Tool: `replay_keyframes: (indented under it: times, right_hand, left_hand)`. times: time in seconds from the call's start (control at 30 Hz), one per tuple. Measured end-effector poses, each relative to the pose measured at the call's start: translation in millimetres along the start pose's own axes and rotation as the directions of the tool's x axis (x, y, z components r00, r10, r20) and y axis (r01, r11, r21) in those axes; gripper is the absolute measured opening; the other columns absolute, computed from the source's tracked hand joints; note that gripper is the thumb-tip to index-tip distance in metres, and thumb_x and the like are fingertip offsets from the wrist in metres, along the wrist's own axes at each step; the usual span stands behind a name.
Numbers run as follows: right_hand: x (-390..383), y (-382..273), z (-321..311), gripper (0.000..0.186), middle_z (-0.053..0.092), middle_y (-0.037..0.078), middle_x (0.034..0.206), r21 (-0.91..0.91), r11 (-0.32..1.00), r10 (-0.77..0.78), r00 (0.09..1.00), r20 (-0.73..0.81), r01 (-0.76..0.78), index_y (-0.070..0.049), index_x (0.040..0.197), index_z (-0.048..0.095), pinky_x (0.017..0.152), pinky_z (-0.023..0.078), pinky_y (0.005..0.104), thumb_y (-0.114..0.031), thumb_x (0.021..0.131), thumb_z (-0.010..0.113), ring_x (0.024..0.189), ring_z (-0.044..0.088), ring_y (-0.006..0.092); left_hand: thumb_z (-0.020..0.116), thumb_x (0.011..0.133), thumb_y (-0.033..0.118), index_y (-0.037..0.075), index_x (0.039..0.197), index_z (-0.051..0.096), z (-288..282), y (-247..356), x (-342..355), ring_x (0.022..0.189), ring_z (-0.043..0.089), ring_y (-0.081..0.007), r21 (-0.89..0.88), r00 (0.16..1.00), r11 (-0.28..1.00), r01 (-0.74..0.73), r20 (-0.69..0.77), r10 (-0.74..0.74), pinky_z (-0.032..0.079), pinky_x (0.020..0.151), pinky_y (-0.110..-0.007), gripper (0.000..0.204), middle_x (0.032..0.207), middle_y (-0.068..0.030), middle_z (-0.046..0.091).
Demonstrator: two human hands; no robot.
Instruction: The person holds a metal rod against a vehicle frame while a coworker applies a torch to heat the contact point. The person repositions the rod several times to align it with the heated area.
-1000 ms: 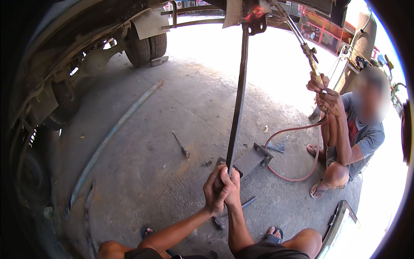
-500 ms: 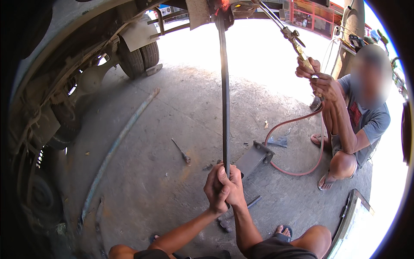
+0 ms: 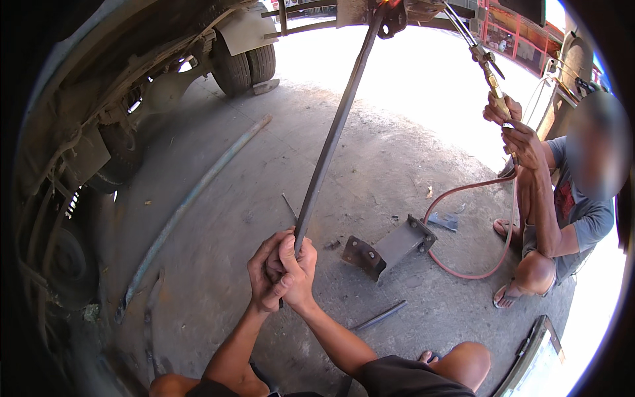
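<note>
Head view: long metal bar (image 3: 331, 139), slanting from near centre toward far bracket (image 3: 397, 20)
Left hand (image 3: 263, 270): closed around bar's near end
Right hand (image 3: 300, 268): same closed grip
Torch (image 3: 491, 76): far right

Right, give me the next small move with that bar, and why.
Perhaps lever the long bar slightly sideways: left grip and right grip clasp its lower end, its upper end is beside glowing metal, and the torch points up nearby.

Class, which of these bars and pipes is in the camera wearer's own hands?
The long dark bar, gripped by the left hand and right hand together; the bluish pipe and the short dark rod lie on the ground.
</note>
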State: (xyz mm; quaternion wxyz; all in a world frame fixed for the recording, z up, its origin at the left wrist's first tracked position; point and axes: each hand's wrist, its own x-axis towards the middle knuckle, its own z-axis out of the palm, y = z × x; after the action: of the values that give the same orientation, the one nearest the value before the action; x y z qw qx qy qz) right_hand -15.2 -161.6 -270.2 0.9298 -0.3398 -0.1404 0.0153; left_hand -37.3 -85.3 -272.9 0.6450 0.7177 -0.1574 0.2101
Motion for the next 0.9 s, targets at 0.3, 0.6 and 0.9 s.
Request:
replay_keyframes:
  times: [0.3,0.6,0.9]
  right_hand:
    - [23,31,56,0.042,0.044,-0.005,0.06,-0.261,0.952,-0.199,0.973,-0.12,0.162,-0.004,0.081,0.053,0.048,0.031,0.0246,-0.039,0.105,0.052,0.055,0.038,0.0039]
    - [5,-3,5,0.051,0.037,-0.006,0.051,-0.176,0.984,-0.05,0.996,-0.073,0.036,-0.01,0.066,0.044,0.043,0.025,0.0254,-0.043,0.104,0.05,0.047,0.033,0.0042]
    - [-12,-45,-72,0.046,0.038,-0.004,0.058,-0.179,0.984,-0.005,1.0,0.002,0.005,-0.007,0.081,0.046,0.041,0.024,0.0235,-0.047,0.101,0.055,0.047,0.031,0.0047]
  left_hand:
    - [0.075,0.076,0.048,-0.007,0.135,0.049,-57,5,35,0.117,0.057,-0.0257,-0.184,0.993,0.983,0.021,0.122,0.001,0.044,0.101,-0.039,0.085,0.124,-0.0163,0.06]
    - [0.084,0.077,0.033,-0.009,0.129,0.055,-2,-16,15,0.116,0.06,-0.0261,-0.233,0.992,0.968,-0.097,0.062,0.114,0.047,0.099,-0.04,0.073,0.123,-0.0203,0.062]
    - [0.084,0.076,0.03,-0.011,0.128,0.054,92,-17,-8,0.11,0.063,-0.0279,-0.254,0.989,0.957,-0.137,-0.081,0.121,0.05,0.095,-0.039,0.073,0.12,-0.0226,0.063]
